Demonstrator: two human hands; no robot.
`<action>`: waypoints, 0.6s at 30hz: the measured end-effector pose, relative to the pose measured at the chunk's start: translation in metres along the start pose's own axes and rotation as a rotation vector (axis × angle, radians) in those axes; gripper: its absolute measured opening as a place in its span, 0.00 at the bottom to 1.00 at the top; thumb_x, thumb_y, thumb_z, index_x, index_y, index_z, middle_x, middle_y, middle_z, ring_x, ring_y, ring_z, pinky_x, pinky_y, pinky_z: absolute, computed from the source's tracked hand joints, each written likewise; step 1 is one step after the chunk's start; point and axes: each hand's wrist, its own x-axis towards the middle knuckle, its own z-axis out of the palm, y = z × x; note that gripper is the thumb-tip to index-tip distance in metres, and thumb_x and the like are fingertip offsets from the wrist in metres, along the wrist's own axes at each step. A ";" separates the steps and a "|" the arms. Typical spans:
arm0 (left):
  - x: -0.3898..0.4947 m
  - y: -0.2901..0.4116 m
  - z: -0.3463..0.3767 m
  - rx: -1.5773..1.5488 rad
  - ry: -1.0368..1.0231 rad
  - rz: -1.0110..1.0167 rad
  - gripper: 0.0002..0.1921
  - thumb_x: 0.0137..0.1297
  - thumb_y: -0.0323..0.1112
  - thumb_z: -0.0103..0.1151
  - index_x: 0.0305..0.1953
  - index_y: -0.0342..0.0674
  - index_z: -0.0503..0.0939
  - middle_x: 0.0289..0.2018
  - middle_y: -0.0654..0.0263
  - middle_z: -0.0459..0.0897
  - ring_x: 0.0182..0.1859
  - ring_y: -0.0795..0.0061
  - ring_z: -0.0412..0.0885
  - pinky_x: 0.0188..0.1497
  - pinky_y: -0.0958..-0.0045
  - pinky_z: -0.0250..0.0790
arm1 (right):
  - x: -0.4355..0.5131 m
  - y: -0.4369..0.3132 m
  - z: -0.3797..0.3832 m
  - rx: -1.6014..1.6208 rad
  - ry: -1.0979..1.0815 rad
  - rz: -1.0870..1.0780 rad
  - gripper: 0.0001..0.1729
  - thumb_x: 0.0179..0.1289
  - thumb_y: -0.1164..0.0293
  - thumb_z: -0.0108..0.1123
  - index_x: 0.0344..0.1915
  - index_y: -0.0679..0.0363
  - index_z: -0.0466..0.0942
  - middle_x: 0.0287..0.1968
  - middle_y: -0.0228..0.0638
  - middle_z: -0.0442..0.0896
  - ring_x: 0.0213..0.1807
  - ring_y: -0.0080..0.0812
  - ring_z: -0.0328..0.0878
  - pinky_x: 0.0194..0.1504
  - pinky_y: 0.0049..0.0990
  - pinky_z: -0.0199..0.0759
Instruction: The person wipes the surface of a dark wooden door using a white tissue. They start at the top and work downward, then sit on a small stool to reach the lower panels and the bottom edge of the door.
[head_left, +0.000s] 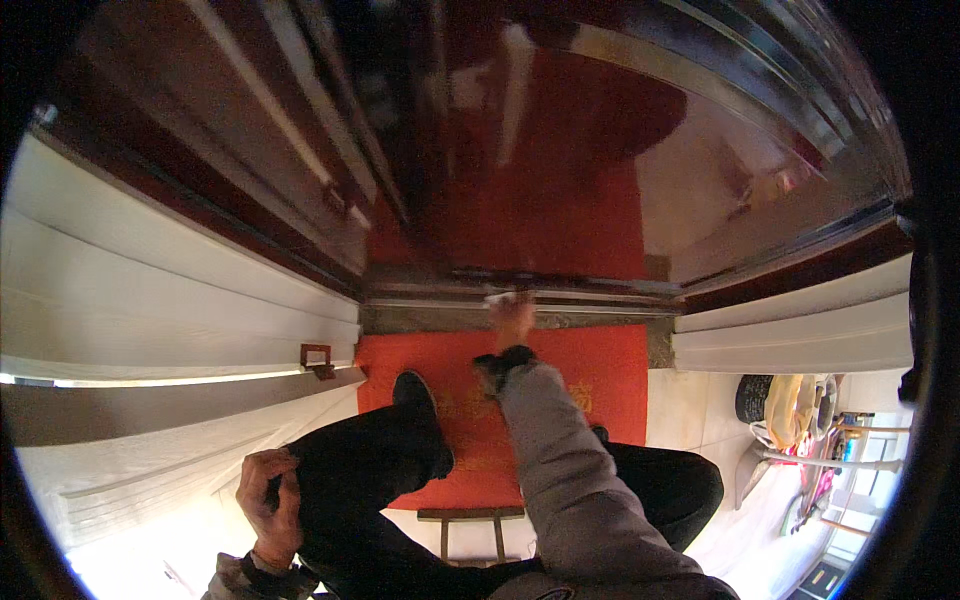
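My right hand (514, 319) reaches forward to the bottom edge of a glossy dark red door (525, 187). It is blurred, and a small whitish thing, perhaps a cloth or tissue, shows at its fingers. Whether the fingers touch the door or its sill (592, 307) is unclear. At the lower left, my left hand (271, 499) rests by my bent knee in black trousers, its fingers curled; anything inside them is hidden. Below the sill lies a red doormat (480, 450) with yellow characters, with my dark shoe (415, 397) on it.
White door casing stands on both sides, with a small reddish-brown fitting (316, 358) on the left. Behind the mat is a dark low stool or frame (471, 516). Bags (787, 409) and a bicycle-like object (810, 487) are at the right, on or near the pale tiled floor (690, 420).
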 end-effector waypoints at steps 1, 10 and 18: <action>0.000 -0.002 -0.003 -0.011 0.008 -0.013 0.07 0.63 0.29 0.56 0.38 0.31 0.81 0.40 0.52 0.84 0.43 0.59 0.81 0.50 0.64 0.72 | -0.009 0.034 0.007 -0.139 -0.052 0.009 0.19 0.84 0.56 0.48 0.59 0.58 0.71 0.40 0.35 0.76 0.38 0.40 0.72 0.42 0.43 0.74; 0.005 -0.009 -0.006 0.026 0.006 0.020 0.05 0.63 0.25 0.57 0.38 0.30 0.81 0.39 0.51 0.85 0.45 0.56 0.82 0.51 0.61 0.73 | -0.107 0.163 0.111 -0.573 -0.577 0.366 0.17 0.75 0.66 0.63 0.57 0.61 0.73 0.45 0.45 0.87 0.46 0.43 0.89 0.42 0.39 0.87; 0.005 0.002 0.008 -0.011 -0.056 0.081 0.11 0.71 0.34 0.55 0.40 0.30 0.79 0.40 0.56 0.82 0.46 0.63 0.78 0.55 0.64 0.69 | -0.064 -0.053 -0.039 -0.291 -0.286 0.162 0.23 0.77 0.53 0.55 0.56 0.61 0.78 0.49 0.46 0.86 0.48 0.50 0.85 0.47 0.50 0.80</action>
